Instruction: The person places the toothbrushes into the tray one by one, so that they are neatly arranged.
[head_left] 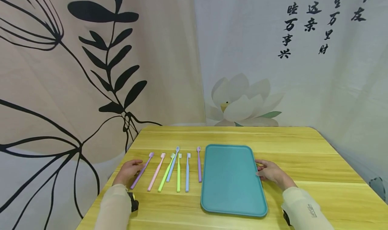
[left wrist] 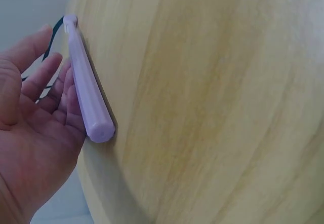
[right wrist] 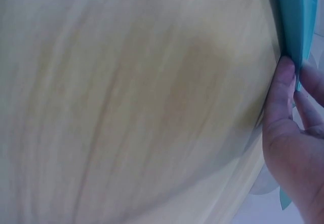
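Note:
Several toothbrushes lie in a loose row on the left of the table. My left hand [head_left: 128,171] is at the leftmost one, a purple toothbrush [head_left: 141,172]; in the left wrist view its relaxed fingers lie along the purple handle [left wrist: 91,92], with the thumb apart from it. To the right come a pink toothbrush [head_left: 156,172], a green one [head_left: 165,174], a blue one [head_left: 171,167], another green one [head_left: 179,174], another blue one [head_left: 187,174] and a second purple one [head_left: 199,166]. My right hand [head_left: 272,172] pinches the right rim of a flat teal tray [head_left: 233,179].
The wooden table [head_left: 315,156] carries the row and the tray. Its back edge meets a hanging cloth [head_left: 169,71] printed with plants and writing. The tray's left rim is close to the second purple toothbrush.

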Motion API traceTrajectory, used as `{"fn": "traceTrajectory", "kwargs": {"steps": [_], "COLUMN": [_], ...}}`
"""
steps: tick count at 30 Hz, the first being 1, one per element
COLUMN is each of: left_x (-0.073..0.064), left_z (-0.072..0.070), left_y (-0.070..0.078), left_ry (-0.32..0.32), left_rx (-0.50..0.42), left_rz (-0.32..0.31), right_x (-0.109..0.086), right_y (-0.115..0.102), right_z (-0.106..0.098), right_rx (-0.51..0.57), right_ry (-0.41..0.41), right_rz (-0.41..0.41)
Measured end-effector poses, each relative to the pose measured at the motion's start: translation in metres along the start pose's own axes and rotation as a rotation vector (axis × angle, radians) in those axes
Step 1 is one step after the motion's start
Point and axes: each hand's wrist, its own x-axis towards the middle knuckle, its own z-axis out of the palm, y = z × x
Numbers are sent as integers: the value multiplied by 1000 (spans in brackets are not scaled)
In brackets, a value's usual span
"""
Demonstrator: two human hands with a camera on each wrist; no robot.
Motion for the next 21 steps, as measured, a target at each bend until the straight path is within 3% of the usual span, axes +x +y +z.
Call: {"fn": "traceTrajectory", "kwargs": {"steps": [11, 21], "left_x": [5, 12], "left_z": [-1, -1], "left_y": [-9, -11], "left_ry": [13, 17], "left_rx": [-13, 23], "left_rz": [59, 19], "right_x": [2, 4], "right_y": [-1, 4], "right_z": [0, -1], "right_rx": [-1, 11], "right_ry": [-8, -8], "right_rz": [8, 7]}}
